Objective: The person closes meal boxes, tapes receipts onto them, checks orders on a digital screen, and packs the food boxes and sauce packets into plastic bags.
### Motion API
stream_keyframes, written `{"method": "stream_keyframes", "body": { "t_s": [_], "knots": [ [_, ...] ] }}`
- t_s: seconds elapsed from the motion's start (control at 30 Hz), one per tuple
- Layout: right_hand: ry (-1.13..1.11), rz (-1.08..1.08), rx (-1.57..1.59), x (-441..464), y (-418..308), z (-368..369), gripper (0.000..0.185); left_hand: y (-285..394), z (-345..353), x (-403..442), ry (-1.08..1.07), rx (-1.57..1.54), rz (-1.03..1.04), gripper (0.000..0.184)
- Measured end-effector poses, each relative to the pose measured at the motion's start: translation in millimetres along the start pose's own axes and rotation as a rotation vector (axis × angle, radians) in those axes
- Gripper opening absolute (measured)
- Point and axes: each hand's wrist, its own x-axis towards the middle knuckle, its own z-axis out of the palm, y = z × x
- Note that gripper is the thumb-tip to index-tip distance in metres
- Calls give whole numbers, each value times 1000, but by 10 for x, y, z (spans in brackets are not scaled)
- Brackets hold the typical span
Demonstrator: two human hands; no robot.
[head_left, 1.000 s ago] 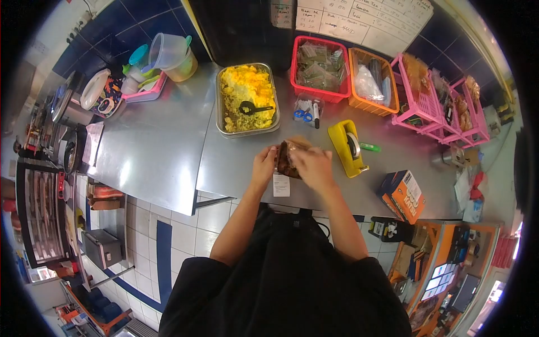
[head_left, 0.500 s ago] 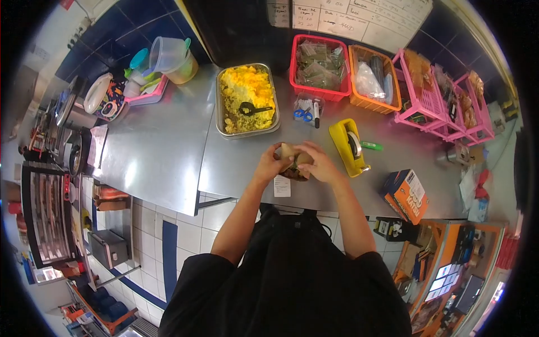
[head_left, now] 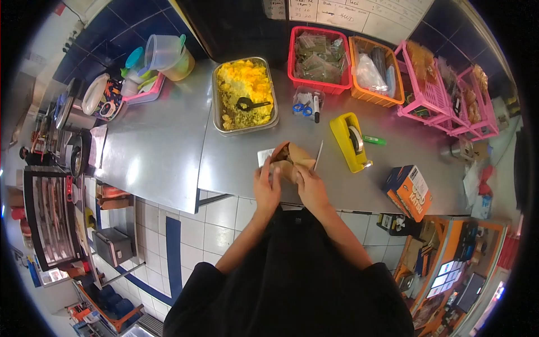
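Observation:
A brown paper food box (head_left: 302, 155) with folded flaps sits at the front of the steel counter, between my hands. My left hand (head_left: 266, 188) grips its left side, the thumb up against a front flap. On the right side, my right hand (head_left: 312, 190) pinches a flap with bent fingers. Part of the opening shows at the top, but the contents are too dark to name. A white paper slip (head_left: 263, 155) lies partly under the box at its left, and a thin pale edge (head_left: 319, 153) sticks out at its right.
Behind stands a metal tray (head_left: 245, 131) of yellow rice with a black spoon (head_left: 252, 105). To the right are a yellow tape dispenser (head_left: 345, 143), a green marker (head_left: 374, 140) and an orange box (head_left: 412, 194). Red (head_left: 320, 85) and orange (head_left: 376, 100) baskets line the back.
The box has turned and come nearer to me. Both hands have shifted to its near side. The white slip, earlier in front of the box, now shows behind it at the left.

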Motion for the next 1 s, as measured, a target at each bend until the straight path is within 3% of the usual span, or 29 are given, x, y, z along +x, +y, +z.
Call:
{"method": "stream_keyframes", "body": {
  "t_s": [0.07, 0.1, 0.17, 0.23, 0.27, 0.33, 0.4, 0.43, 0.5, 0.6, 0.67, 0.83, 1.0],
  "knots": [
    [38, -67, 83, 11, 22, -46, 32, 44, 5, 196, 44, 163, 85, 30],
    [8, -66, -15, 80, -113, -215, 31, 27, 24, 279, 49, 165, 82, 30],
    [-23, -71, -107, 218, -161, -314, 30, -34, 55, 431, 51, 171, 271, 23],
    [233, -207, -249, 311, -37, -325, 36, -8, 88, 551, 31, 161, 258, 18],
    [232, -210, -252, 311, 54, -316, 36, -1, 97, 602, -36, 180, 278, 17],
    [-55, -50, 107, 314, 210, -283, 39, 22, 93, 639, -100, 195, 302, 17],
    [-74, -2, 135, 222, 214, -258, 37, 87, 65, 655, -192, 210, 516, 17],
    [-97, 55, 167, 167, 228, -239, 36, 104, 36, 627, -194, 210, 513, 17],
    [-14, -20, 182, 160, 362, -118, 32, 140, -17, 582, -283, 237, 646, 17],
    [104, -95, 279, 170, 333, -44, 26, 45, 75, 576, -222, 201, 499, 16],
    [144, -98, 355, 217, 311, -3, 23, 11, 65, 614, -264, 207, 529, 15],
    [19, 199, 707, 291, 324, 85, 18, 23, 56, 612, -275, 182, 519, 14],
    [55, 215, 720, 269, 361, 174, 19, -29, 59, 584, -334, 67, 383, 15]
  ]
}}
